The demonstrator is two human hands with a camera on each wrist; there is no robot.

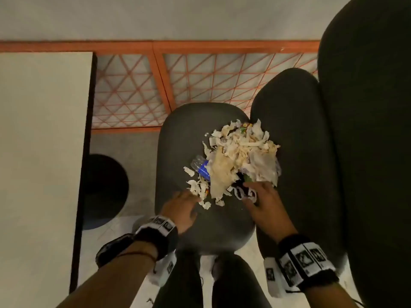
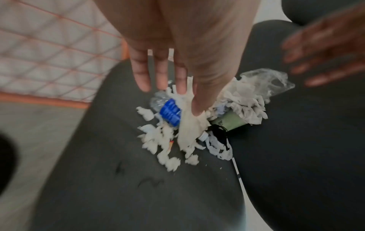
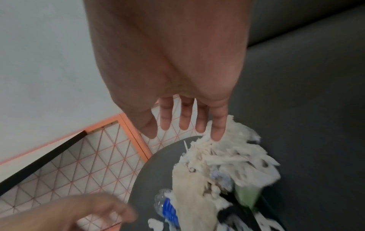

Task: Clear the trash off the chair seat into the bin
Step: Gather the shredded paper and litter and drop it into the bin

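A heap of torn white paper and tissue (image 1: 240,156) lies on the dark grey chair seat (image 1: 178,138), toward its right side. A crushed clear bottle with a blue label (image 1: 203,168) (image 2: 169,111) (image 3: 170,209) pokes out on the heap's left. A green piece (image 2: 231,123) and a clear plastic bag (image 2: 266,79) lie among it. My left hand (image 1: 183,202) (image 2: 168,75) is spread flat just above the heap's near left edge. My right hand (image 1: 264,196) (image 3: 189,121) is spread at the near right edge. Neither holds anything.
A black round bin (image 1: 104,190) stands on the floor left of the chair, beside a white table (image 1: 40,152). Dark cushions (image 1: 295,152) press against the seat's right side. An orange wire-grid panel (image 1: 200,74) stands behind.
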